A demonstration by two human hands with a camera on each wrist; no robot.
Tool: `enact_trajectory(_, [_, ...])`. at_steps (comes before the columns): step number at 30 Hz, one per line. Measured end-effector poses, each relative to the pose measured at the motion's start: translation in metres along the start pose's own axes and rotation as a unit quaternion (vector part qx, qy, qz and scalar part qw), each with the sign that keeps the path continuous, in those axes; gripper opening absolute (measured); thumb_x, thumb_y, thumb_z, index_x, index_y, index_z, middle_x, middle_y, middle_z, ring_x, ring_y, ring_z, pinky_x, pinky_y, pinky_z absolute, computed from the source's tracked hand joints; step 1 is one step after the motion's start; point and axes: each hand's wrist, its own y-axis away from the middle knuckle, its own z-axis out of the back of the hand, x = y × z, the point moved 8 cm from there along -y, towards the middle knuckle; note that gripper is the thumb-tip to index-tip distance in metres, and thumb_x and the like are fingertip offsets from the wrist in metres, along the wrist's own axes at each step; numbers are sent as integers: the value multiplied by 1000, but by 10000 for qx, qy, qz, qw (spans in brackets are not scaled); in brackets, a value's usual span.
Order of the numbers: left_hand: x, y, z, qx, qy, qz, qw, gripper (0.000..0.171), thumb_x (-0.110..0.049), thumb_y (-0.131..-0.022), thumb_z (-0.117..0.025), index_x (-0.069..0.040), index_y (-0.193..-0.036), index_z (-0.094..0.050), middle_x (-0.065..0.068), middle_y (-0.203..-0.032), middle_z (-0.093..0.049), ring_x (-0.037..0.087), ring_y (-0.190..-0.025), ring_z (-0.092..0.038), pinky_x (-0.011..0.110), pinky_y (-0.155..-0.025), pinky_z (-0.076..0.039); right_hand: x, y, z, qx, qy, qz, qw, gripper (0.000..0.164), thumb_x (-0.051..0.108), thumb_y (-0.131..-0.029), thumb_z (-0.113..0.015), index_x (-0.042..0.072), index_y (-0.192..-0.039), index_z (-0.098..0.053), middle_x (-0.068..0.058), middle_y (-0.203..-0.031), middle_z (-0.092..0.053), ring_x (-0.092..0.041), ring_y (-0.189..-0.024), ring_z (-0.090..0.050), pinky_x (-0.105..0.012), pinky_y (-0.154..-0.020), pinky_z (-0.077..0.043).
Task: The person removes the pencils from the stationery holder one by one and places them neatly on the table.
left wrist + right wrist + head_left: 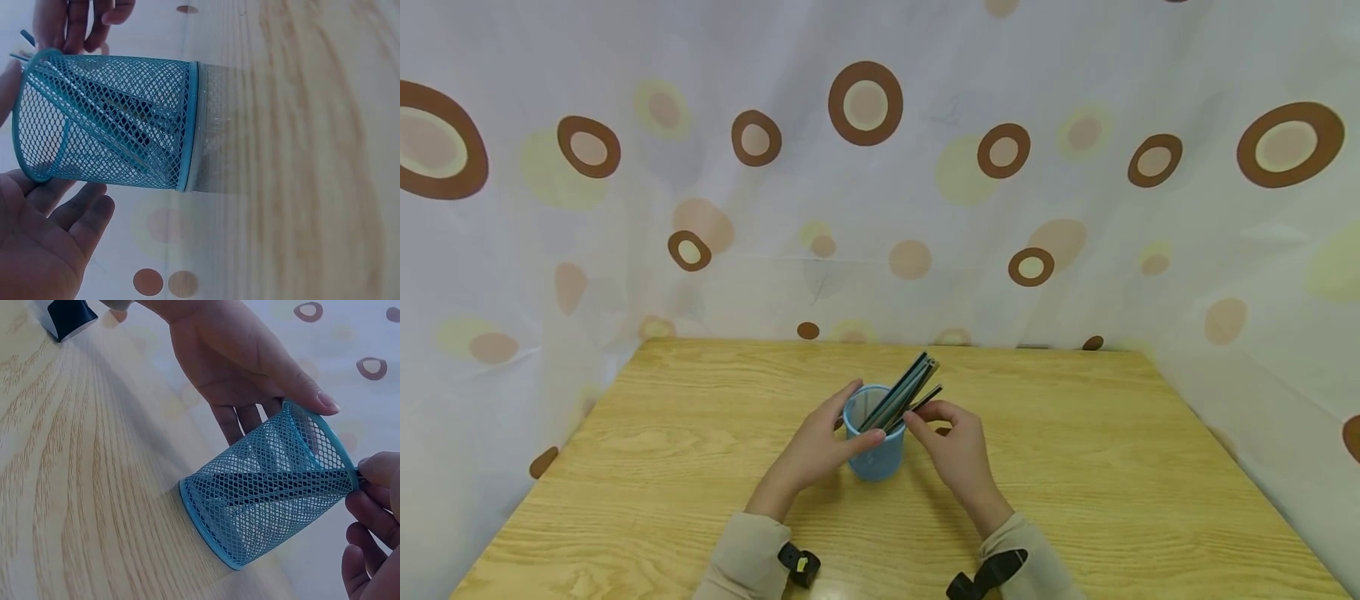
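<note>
A light blue mesh pen cup (876, 457) stands upright on the table, also seen close up in the left wrist view as a blue mesh cup (106, 125). Several slim, dark, pencil-like sticks (904, 392) lean out of it to the right. My left hand (820, 442) holds the cup from the left, thumb at the near rim and fingers around the far side. At the right rim, my right hand (955, 446) pinches one dark stick (928, 396) between thumb and forefinger. In the right wrist view its lower part (281, 484) shows through the mesh, inside the cup.
The wooden table (662, 467) extends around the cup on all sides. Behind it and at both sides hangs a pale cloth (880, 200) with brown and yellow round patterns. Black straps (988, 575) sit on both sleeves.
</note>
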Motion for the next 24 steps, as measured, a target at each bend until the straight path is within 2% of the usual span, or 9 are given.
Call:
enact_trajectory(7, [2,0,-1,68,-8,146,9999,89,-54,-87,-71,-22,-158,-26,4,-158,-31,31,-139,-38,48,-111,-37,-1,-2,3,-46,-93,-48,9999,15,25,-90,-76,10,-91,-78,0,-94,-72,-17,-95,-62,-36,-79,-50])
enact_trajectory(15, [-1,3,0,42,82,164,9998,89,-50,-87,-72,-20,-158,-26,8,-157,-31,37,-137,-40,53,-110,-36,4,-4,9,-133,-222,-169,9995,20,26,-90,-75,7,-97,-78,-3,-102,-72,-16,-102,-62,-35,-84,-51])
enact_trajectory(19, [-1,3,1,29,101,197,9998,89,-50,-87,-72,-22,-158,-26,8,-157,-31,38,-136,-40,54,-109,-37,23,0,14,-194,-294,-199,9992,19,17,-92,-73,0,-100,-77,-9,-106,-72,-18,-103,-62,-33,-84,-52])
enact_trajectory(24, [0,2,1,9,135,239,9996,89,-50,-87,-73,-22,-158,-27,9,-156,-33,38,-136,-41,53,-109,-38,46,5,20,-234,-370,-128,9990,20,12,-93,-71,-6,-102,-74,-14,-109,-71,-15,-102,-63,-24,-80,-53])
